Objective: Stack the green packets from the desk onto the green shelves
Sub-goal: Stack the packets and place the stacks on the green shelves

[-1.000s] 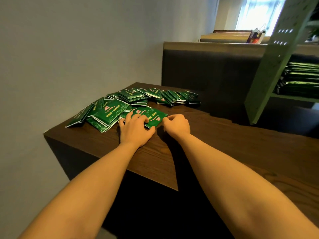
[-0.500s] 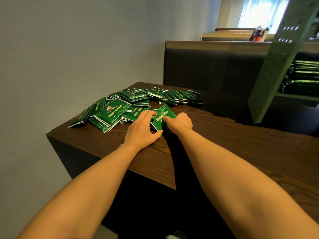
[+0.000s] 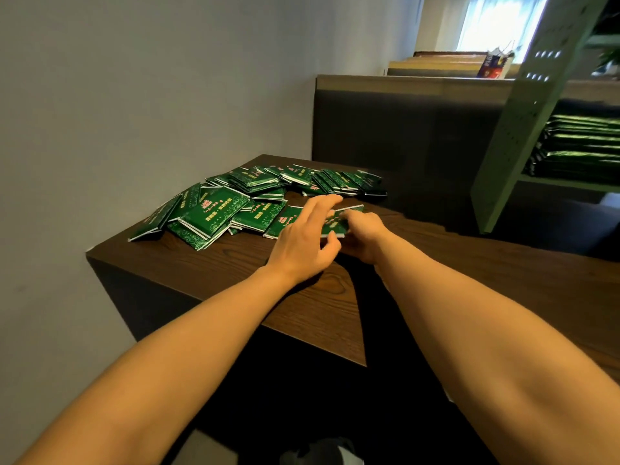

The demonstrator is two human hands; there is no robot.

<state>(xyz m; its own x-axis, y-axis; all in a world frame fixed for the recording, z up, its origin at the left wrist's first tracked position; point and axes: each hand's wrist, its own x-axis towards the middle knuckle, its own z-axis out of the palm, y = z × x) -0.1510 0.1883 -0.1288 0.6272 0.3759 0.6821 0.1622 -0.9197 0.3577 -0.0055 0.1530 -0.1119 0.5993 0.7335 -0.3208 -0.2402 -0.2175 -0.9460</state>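
Observation:
A heap of green packets with pink and white print lies on the far left end of the dark wooden desk. My right hand grips a small stack of green packets at the heap's near right edge, holding it tilted off the desk. My left hand hovers over that stack with its fingers straight and spread, holding nothing. The pale green shelves stand at the right, with green packets stacked on one shelf.
A grey wall runs along the left of the desk. A dark partition rises behind the heap, with books and a bright window beyond. The desk's near edge has a cut-out corner in front of me.
My right hand has taken hold of packets and tilted them up from the desk. My left hand lifted off the packet it pressed and now spreads above the held stack.

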